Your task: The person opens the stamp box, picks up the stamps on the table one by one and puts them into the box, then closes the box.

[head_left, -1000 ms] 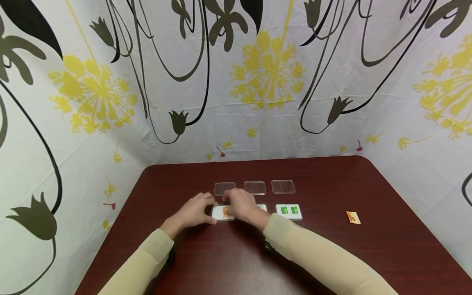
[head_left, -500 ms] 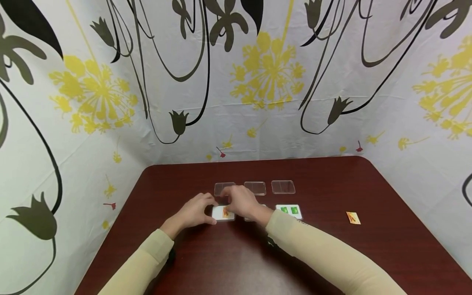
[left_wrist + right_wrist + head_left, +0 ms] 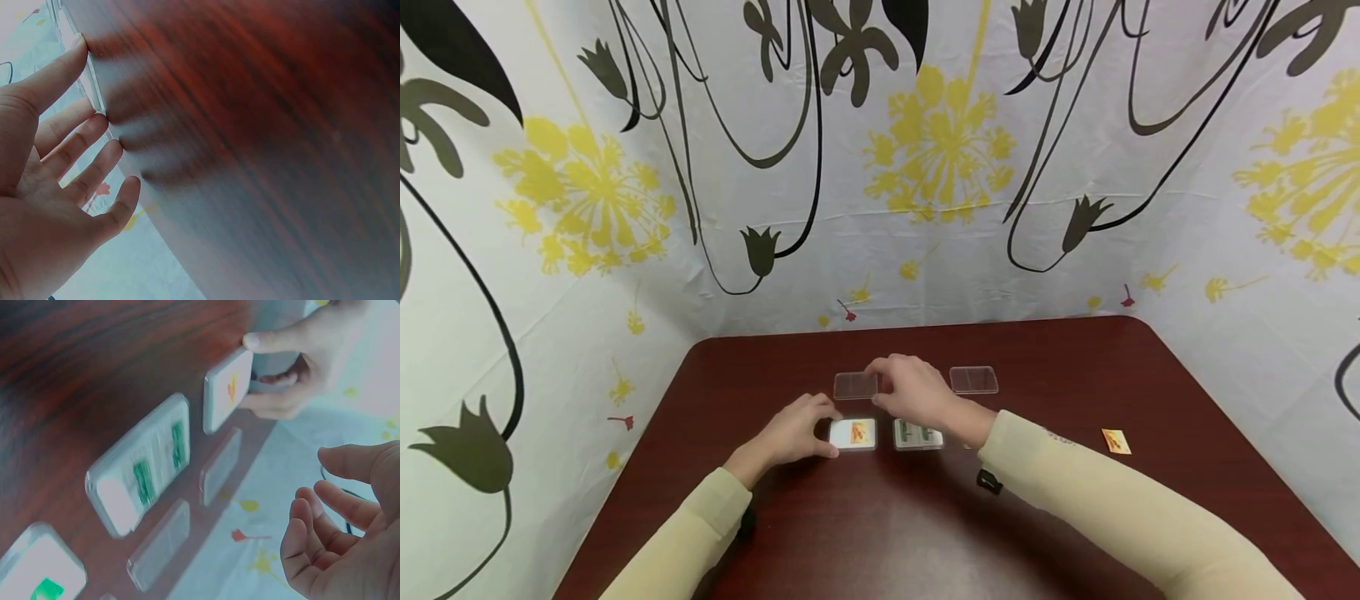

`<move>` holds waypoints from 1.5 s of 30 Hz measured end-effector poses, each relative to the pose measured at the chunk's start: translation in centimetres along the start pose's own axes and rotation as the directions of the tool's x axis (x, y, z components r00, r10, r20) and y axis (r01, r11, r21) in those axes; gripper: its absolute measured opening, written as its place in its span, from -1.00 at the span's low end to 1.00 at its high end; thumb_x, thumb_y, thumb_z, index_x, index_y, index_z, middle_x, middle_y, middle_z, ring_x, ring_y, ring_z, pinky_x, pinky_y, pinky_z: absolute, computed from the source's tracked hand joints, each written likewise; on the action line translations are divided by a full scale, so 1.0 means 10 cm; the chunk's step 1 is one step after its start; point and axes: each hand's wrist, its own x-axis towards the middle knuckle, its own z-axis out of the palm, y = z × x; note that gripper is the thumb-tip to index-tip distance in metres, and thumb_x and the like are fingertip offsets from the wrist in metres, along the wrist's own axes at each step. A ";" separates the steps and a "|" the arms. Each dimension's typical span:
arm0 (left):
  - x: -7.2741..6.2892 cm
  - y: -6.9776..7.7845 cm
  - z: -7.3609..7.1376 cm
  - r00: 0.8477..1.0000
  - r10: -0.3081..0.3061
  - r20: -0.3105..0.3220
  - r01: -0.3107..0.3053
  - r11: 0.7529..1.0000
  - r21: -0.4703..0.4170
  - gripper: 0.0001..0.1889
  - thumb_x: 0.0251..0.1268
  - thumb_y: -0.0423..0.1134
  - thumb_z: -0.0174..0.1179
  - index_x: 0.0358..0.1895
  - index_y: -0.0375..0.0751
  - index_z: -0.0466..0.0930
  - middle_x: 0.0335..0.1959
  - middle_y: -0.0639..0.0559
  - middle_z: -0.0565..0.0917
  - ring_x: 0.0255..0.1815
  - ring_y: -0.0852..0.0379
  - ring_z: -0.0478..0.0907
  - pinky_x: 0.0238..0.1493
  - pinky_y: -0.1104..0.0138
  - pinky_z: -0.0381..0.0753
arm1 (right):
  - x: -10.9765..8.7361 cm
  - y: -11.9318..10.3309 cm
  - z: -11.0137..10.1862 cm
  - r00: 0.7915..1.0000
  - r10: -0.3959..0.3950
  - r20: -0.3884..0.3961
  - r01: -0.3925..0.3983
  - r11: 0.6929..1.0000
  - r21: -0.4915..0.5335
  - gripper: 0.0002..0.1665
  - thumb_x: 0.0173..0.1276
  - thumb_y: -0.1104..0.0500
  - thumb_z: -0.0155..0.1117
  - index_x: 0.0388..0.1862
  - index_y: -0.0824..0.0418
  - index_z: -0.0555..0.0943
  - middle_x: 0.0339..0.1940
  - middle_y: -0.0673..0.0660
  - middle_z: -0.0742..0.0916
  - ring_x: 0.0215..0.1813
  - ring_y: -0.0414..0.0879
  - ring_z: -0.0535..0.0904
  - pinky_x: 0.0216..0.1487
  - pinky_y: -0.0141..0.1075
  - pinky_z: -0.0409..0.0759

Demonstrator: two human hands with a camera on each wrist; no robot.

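My left hand holds the left end of a small flat white case, thumb at the near corner and fingers at the far one. On that case, towards its right, lies an orange picture piece. Nothing sits between the fingers of my right hand, which hovers behind the middle case; its fingers are loosely bent. Two green pieces show in that middle case. A third white case with a green piece is hidden behind my right arm in the head view.
Behind the cases lie clear plastic lids, one at left and one at right; my right hand covers the middle one in the head view. A loose orange-yellow piece lies at the table's right. Patterned cloth hangs behind the table.
My right hand has lifted away from the orange piece and moved right and back, uncovering the white case and the middle case. The left hand stays on its case.
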 end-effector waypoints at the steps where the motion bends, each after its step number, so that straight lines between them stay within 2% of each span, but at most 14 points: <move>1: 0.00 0.00 0.00 1.000 -0.007 0.000 0.007 1.000 0.000 -0.44 -0.02 0.09 0.57 0.09 0.02 0.70 0.10 0.16 0.54 0.07 0.11 0.39 0.12 0.09 0.47 | -0.02 0.00 -0.04 1.000 -0.001 0.001 0.001 1.000 -0.005 -0.58 0.29 0.11 0.44 0.15 -0.02 0.67 -0.29 -0.08 0.65 -0.38 -0.28 0.53 -0.46 -0.31 0.52; 9: -0.05 -0.01 0.01 1.000 0.003 0.000 -0.003 1.000 0.015 -0.42 0.00 0.06 0.57 0.13 0.01 0.68 0.14 0.13 0.53 0.10 0.10 0.40 0.12 0.09 0.47 | -0.32 0.15 -0.28 0.999 -0.020 -0.045 0.018 0.999 -0.044 -0.63 0.29 0.12 0.41 0.09 -0.08 0.68 -0.20 -0.07 0.68 -0.23 -0.25 0.58 -0.35 -0.29 0.52; 13: -0.08 -0.01 -0.01 1.000 0.015 -0.007 -0.015 1.000 0.017 -0.43 0.00 0.05 0.57 0.14 0.00 0.68 0.13 0.12 0.54 0.10 0.10 0.40 0.12 0.08 0.47 | -0.50 0.28 -0.33 0.997 -0.016 -0.071 0.011 0.998 -0.067 -0.62 0.29 0.10 0.42 0.09 -0.09 0.68 -0.23 -0.12 0.65 -0.28 -0.21 0.57 -0.42 -0.28 0.49; 17: -0.09 -0.03 -0.01 1.000 0.029 -0.006 -0.029 0.999 0.019 -0.43 0.02 0.05 0.57 0.14 0.00 0.68 0.12 0.13 0.54 0.09 0.10 0.41 0.11 0.09 0.47 | -0.67 0.41 -0.38 0.997 -0.012 -0.083 0.006 0.997 -0.077 -0.62 0.28 0.10 0.45 0.08 -0.07 0.68 -0.24 -0.08 0.65 -0.30 -0.17 0.57 -0.43 -0.27 0.47; 23: -0.07 -0.06 -0.01 0.999 0.039 -0.027 -0.038 0.999 0.027 -0.43 0.02 0.05 0.56 0.14 -0.01 0.68 0.10 0.14 0.54 0.09 0.10 0.42 0.09 0.09 0.47 | -0.90 0.63 -0.51 0.995 0.009 -0.102 -0.020 0.995 -0.099 -0.59 0.29 0.11 0.46 0.12 -0.06 0.67 -0.08 -0.08 0.68 -0.13 -0.14 0.63 -0.33 -0.23 0.52; 25: -0.06 -0.05 -0.01 0.999 0.038 -0.027 -0.037 0.999 0.028 -0.43 0.03 0.04 0.56 0.15 0.00 0.67 0.11 0.15 0.54 0.10 0.10 0.41 0.10 0.09 0.46 | -0.98 0.71 -0.56 0.994 0.027 -0.108 -0.039 0.993 -0.111 -0.59 0.28 0.11 0.46 0.13 -0.03 0.67 -0.08 -0.06 0.69 -0.17 -0.15 0.63 -0.35 -0.24 0.51; 30: -0.05 -0.02 -0.01 0.999 0.038 -0.018 -0.038 0.999 0.023 -0.43 0.06 0.05 0.54 0.17 0.01 0.66 0.14 0.14 0.53 0.11 0.10 0.40 0.12 0.09 0.45 | -1.24 0.91 -0.61 0.990 0.069 -0.122 -0.088 0.984 -0.158 -0.62 0.24 0.13 0.48 0.05 0.01 0.69 -0.24 -0.03 0.67 -0.33 -0.16 0.57 -0.43 -0.25 0.44; 39: -0.05 -0.03 0.02 0.999 0.038 -0.015 -0.038 0.999 0.025 -0.43 0.07 0.05 0.54 0.17 0.00 0.66 0.16 0.13 0.52 0.12 0.10 0.40 0.12 0.09 0.45 | -1.76 1.39 -0.66 0.975 0.180 -0.128 -0.204 0.957 -0.205 -0.63 0.22 0.13 0.49 0.03 0.05 0.69 -0.29 -0.06 0.64 -0.34 -0.19 0.56 -0.47 -0.23 0.45; 45: -0.04 -0.01 0.02 0.999 0.039 -0.004 -0.039 0.999 0.023 -0.43 0.07 0.07 0.53 0.18 0.02 0.65 0.17 0.12 0.52 0.12 0.10 0.39 0.11 0.09 0.46 | -2.11 1.77 -0.79 0.952 0.266 -0.153 -0.297 0.924 -0.242 -0.62 0.24 0.12 0.47 0.05 0.09 0.69 -0.23 0.01 0.65 -0.30 -0.12 0.60 -0.49 -0.20 0.45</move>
